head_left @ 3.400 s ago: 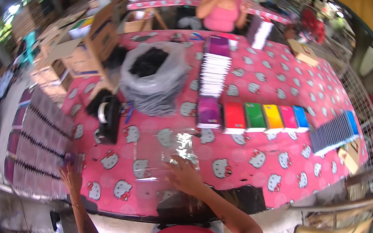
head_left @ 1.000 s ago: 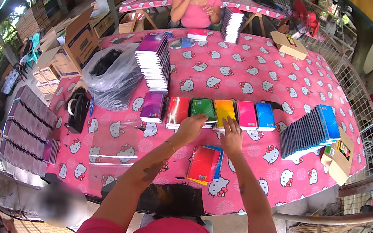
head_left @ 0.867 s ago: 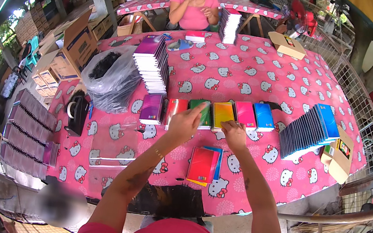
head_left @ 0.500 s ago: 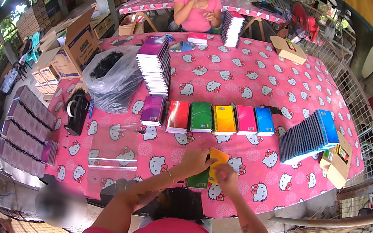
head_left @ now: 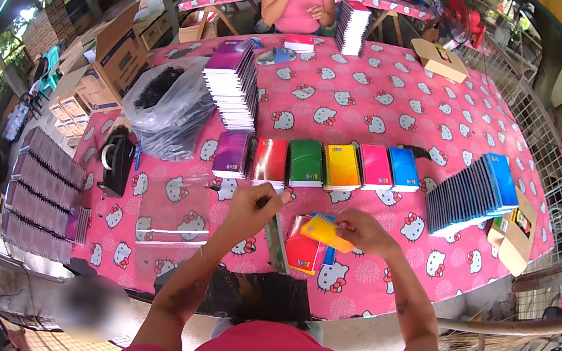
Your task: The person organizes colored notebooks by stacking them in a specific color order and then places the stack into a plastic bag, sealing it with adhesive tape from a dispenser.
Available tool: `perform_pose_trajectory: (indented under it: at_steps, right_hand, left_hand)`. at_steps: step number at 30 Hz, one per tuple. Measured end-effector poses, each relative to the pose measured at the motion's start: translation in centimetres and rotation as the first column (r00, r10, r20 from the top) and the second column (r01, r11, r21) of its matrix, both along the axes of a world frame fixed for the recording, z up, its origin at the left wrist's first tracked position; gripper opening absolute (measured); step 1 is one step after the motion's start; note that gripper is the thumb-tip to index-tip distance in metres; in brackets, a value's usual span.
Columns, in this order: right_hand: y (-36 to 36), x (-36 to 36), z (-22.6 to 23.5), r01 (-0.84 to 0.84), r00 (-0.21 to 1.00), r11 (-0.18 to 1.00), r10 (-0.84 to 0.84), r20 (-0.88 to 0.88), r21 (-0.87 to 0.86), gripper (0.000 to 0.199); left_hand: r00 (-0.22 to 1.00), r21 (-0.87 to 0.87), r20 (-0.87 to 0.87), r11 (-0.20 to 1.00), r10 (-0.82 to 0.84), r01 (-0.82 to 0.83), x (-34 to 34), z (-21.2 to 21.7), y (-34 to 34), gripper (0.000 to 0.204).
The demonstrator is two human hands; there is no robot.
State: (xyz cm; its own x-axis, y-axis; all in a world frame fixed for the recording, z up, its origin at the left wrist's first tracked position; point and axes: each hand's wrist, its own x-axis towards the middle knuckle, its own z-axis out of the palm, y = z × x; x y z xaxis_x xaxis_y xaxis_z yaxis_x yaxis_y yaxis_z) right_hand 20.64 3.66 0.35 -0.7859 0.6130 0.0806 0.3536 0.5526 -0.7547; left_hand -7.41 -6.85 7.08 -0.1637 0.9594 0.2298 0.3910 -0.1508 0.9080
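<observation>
My left hand is closed on the upper end of a green spiral notebook, tilted so that mostly its edge shows. In my right hand, pinched between the fingers, is a yellow spiral notebook, slanted above the table. Beneath it a red notebook lies flat, with part of a blue notebook showing at its right side. Just beyond my hands stands a row of small notebook piles: purple, red, green, yellow, pink and blue.
A tall purple-topped notebook stack stands behind the row, beside a clear plastic bag of black coils. A tape dispenser and clear plastic sleeves lie left. Blue notebooks lean right. Across the table sits another person.
My hands have moved apart. The left has carried the green notebook left and tilted it; the right has lifted the yellow one away, uncovering the red and blue notebooks.
</observation>
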Motion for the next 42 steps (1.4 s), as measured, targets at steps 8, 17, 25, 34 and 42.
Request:
perform_pose_trajectory:
  at_steps: [8, 17, 25, 34, 42]
  right_hand:
    - [-7.1, -1.8, -4.3, 0.61, 0.778, 0.784, -0.565, 0.275, -0.116, 0.036]
    - [9.0, 3.1, -8.3, 0.431, 0.743, 0.455, -0.669, -0.02, 0.779, 0.052]
    - [4.5, 5.0, -5.4, 0.561, 0.555, 0.782, -0.6, -0.576, -0.274, 0.034]
    - [-2.3, 2.0, -9.7, 0.226, 0.934, 0.974, -0.226, -0.276, -0.032, 0.043]
    - [10.7, 8.2, -9.2, 0.535, 0.587, 0.496, -0.801, 0.121, 0.684, 0.069]
  left_hand:
    - [0.783, 0.052, -0.605, 0.975, -0.143, 0.218, 7.2, -10.5, 1.8, 0.04]
    - [0.533, 0.324, -0.784, 0.942, 0.317, -0.085, 0.9, -10.2, 10.1, 0.046]
    - [0.785, 0.031, -0.583, 0.972, 0.208, -0.235, -1.4, -2.6, 5.9, 0.034]
    - [0.668, -0.48, -0.562, 0.85, -0.488, 0.217, 8.1, -5.1, 4.7, 0.063]
    - [0.207, 0.475, -0.636, 0.588, 0.744, -0.655, -13.9, -14.1, 10.4, 0.046]
